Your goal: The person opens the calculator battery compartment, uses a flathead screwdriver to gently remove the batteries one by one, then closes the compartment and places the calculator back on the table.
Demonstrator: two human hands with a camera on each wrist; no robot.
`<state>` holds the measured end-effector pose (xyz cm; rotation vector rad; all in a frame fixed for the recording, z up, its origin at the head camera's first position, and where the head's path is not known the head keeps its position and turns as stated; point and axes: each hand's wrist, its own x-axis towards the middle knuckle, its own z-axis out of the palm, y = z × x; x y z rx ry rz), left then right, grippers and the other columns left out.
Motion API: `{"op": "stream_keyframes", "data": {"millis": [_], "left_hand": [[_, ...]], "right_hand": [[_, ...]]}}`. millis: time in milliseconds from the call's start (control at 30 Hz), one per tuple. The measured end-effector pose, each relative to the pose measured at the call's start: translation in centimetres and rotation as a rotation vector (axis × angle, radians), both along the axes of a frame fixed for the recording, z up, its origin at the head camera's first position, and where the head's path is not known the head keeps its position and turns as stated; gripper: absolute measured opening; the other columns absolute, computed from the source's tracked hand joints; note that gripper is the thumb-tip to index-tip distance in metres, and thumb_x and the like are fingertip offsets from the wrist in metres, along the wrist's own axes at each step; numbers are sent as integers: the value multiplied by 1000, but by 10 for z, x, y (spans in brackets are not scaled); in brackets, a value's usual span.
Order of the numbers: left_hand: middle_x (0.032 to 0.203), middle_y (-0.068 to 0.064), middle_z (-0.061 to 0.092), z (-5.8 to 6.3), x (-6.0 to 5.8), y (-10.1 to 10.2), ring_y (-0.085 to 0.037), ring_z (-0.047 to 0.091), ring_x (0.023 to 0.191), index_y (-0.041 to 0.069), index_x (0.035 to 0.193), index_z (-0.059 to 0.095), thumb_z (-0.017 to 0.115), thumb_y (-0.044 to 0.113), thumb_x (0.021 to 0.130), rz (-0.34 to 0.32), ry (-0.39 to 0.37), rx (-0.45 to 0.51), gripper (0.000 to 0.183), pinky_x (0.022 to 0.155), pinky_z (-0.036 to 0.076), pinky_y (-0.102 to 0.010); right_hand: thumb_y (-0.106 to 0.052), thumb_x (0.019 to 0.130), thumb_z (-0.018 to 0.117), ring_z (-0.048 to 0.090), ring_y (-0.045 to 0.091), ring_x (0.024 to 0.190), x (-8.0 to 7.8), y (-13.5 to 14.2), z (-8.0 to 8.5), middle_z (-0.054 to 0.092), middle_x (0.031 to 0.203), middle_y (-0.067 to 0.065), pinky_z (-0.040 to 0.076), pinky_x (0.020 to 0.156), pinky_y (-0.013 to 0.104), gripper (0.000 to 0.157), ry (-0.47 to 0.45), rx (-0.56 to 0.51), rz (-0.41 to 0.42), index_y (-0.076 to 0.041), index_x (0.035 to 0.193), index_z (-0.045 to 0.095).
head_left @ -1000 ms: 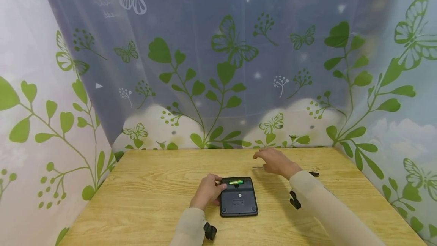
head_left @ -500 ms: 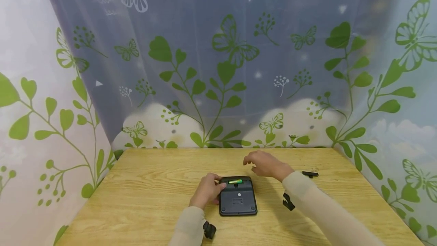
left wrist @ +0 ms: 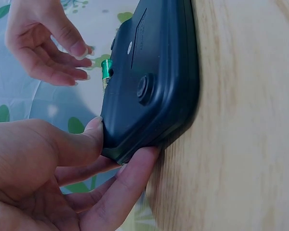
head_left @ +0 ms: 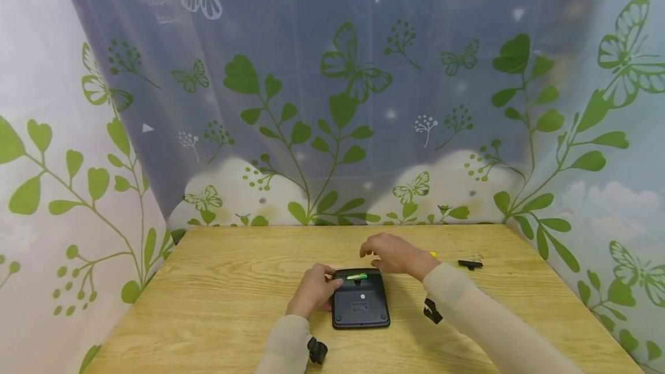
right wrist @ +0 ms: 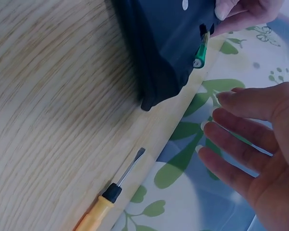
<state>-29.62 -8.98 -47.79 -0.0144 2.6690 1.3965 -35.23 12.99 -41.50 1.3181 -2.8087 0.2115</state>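
Observation:
A black calculator [head_left: 360,310] lies face down on the wooden table. A green battery [head_left: 356,276] sits in the uncovered compartment near its far end. My left hand [head_left: 313,290] grips the calculator's left edge, thumb on the back and fingers along the side, as the left wrist view [left wrist: 72,168] shows. Just beyond the far right corner hovers my right hand [head_left: 396,255], its fingers loosely bent and holding nothing; the right wrist view shows the battery [right wrist: 201,54] apart from these fingertips [right wrist: 222,98].
A screwdriver [right wrist: 103,204] with a yellow handle lies on the table behind my right wrist, mostly hidden in the head view. Farther right is a small black cover piece [head_left: 470,264]. A patterned curtain [head_left: 332,131] hangs along the table's far edge.
My right hand has moved left from above the screwdriver towards the calculator's far end, bringing the black piece and some of the yellow handle into sight. My left hand stays on the calculator.

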Motion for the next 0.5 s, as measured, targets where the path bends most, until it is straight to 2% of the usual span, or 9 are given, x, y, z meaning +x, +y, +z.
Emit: {"op": "stream_keyframes", "data": {"millis": [500], "left_hand": [[113, -23, 67, 0, -1, 1, -22, 70, 74, -2, 136, 62, 69, 16, 100, -5, 7, 7, 41, 52, 63, -33]], "right_hand": [[-1, 92, 75, 73, 29, 101, 2, -8, -1, 76, 115, 10, 64, 84, 35, 24, -29, -27, 57, -8, 115, 75]]}}
